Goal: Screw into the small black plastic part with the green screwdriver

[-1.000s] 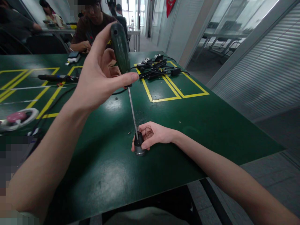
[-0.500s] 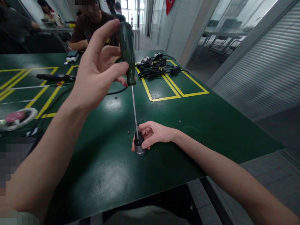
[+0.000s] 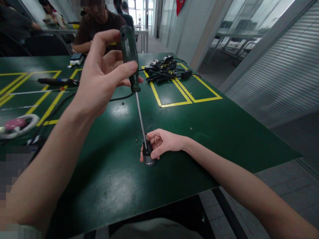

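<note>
Screwdriver [image 3: 135,85] seems stiff and light, best held by its handle [image 3: 129,46], as left fingers [image 3: 126,69] do; right fingers [image 3: 156,152] grip the black-and-silver piece [image 3: 149,159].

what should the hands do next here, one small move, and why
Probably a slight twist of the screwdriver with the left hand, while the right hand steadies the black-and-silver part. The left hand grips the handle, the shaft slants down to that part, and the right hand holds it on the table. Whether the tip is seated is too small to tell.
</note>
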A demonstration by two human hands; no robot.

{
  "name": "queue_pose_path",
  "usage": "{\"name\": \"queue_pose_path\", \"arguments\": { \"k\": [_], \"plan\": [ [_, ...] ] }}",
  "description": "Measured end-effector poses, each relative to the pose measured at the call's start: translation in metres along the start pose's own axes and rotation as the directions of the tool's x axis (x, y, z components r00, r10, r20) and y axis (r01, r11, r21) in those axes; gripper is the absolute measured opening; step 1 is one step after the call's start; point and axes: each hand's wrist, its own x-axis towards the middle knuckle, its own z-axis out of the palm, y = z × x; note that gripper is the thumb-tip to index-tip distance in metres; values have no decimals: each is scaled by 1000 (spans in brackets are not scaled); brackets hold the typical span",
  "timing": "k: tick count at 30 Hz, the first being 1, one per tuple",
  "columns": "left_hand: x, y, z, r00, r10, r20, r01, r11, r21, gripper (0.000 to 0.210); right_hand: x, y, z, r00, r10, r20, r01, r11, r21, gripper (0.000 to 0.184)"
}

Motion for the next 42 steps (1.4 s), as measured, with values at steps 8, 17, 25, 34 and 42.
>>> {"name": "queue_pose_path", "arguments": {
  "k": [8,17,25,34,42],
  "plan": [
    [-1,14,11,986,-124,-109,113,988,-101,49,1,2,-2,1000,-14,14,14,1000,5,42],
    [2,19,12,974,-192,-117,166,966,-200,37,0,1,-2,1000,-12,20,12,1000,1,43],
    [2,19,13,955,-257,-147,236,960,-147,16,0,2,-3,1000,-6,12,6,1000,-5,44],
    [2,16,13,939,-307,-153,276,941,-195,30,0,2,-2,1000,-8,14,8,1000,1,44],
    [3,8,10,958,-246,-149,238,969,-70,30,1,1,-1,1000,-3,18,3,1000,14,43]
  ]
}}
